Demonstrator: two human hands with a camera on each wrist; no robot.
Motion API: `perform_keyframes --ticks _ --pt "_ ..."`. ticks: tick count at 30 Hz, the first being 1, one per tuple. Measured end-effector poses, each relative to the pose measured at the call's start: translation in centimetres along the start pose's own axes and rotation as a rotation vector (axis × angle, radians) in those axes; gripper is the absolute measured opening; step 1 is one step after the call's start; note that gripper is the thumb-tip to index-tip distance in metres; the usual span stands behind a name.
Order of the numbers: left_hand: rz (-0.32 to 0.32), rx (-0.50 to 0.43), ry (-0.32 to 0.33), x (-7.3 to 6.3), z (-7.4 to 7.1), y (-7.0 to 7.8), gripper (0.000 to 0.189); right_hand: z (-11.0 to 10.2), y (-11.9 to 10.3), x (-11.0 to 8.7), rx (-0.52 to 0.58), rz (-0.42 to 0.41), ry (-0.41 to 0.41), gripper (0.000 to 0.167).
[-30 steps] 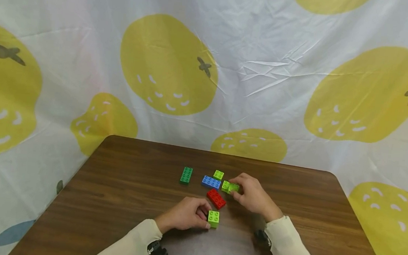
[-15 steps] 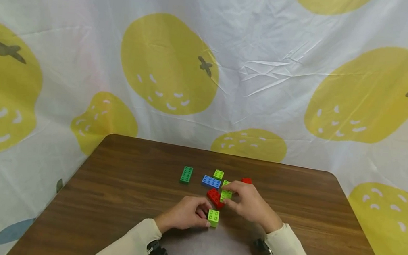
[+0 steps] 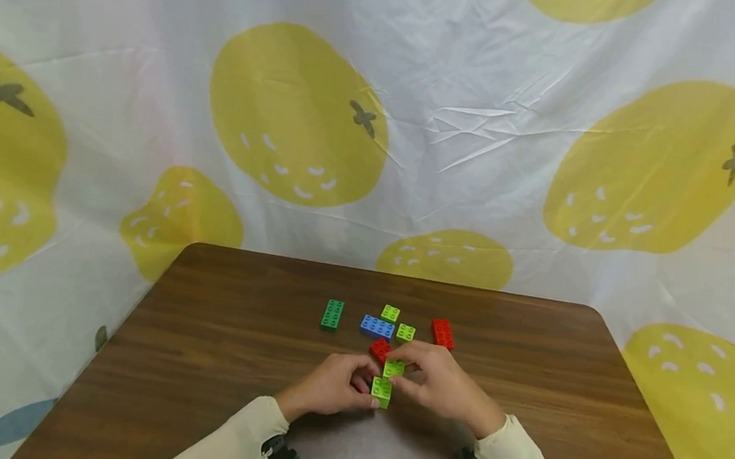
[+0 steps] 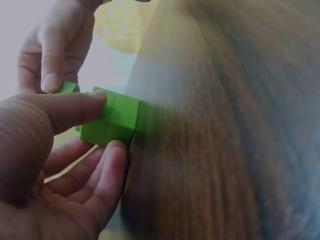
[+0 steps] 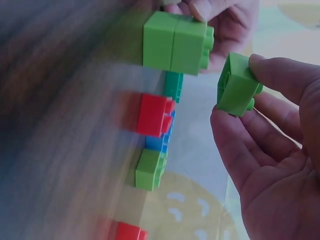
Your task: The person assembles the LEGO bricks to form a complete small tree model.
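My left hand [image 3: 333, 385] pinches a stack of two lime-green square bricks [image 4: 122, 117] between thumb and fingers; the stack stands on the table. Just beyond its top, my right hand [image 3: 442, 385] grips another lime-green square brick [image 3: 393, 368] by its sides. In the right wrist view this held brick [image 5: 236, 87] is tilted, its hollow underside towards the stack's studs, with a gap between them. A red brick [image 3: 379, 350] lies right behind the hands, partly covered by the right fingers.
On the brown table [image 3: 233, 334] lie a blue brick [image 3: 376, 326], two lime-green bricks [image 3: 405, 333] [image 3: 389, 312], a dark green brick [image 3: 331, 314] and a second red brick [image 3: 443, 333]. Behind the table hangs a white curtain [image 3: 445, 163] with a lemon print.
My right hand has carried its lime-green brick left and nearer, up to the stack. The red brick at the right, hidden by that hand before, now shows. My left hand has kept its place.
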State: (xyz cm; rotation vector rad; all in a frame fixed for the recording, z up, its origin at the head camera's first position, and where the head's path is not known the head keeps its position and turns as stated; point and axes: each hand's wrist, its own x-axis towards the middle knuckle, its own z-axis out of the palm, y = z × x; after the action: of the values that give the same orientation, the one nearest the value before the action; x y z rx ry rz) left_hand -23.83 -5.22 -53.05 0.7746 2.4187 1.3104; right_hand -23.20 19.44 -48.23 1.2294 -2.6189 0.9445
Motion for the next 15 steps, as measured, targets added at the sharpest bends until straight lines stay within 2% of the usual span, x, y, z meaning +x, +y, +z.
perform_keyframes --ticks 5,15 --pt "0.002 0.000 0.016 0.0 0.1 0.2 0.034 0.8 -0.2 0.1 0.000 -0.015 -0.008 0.031" --pt "0.025 -0.005 0.024 -0.1 0.2 0.4 0.031 1.4 -0.5 0.2 -0.002 0.019 -0.056 0.028"
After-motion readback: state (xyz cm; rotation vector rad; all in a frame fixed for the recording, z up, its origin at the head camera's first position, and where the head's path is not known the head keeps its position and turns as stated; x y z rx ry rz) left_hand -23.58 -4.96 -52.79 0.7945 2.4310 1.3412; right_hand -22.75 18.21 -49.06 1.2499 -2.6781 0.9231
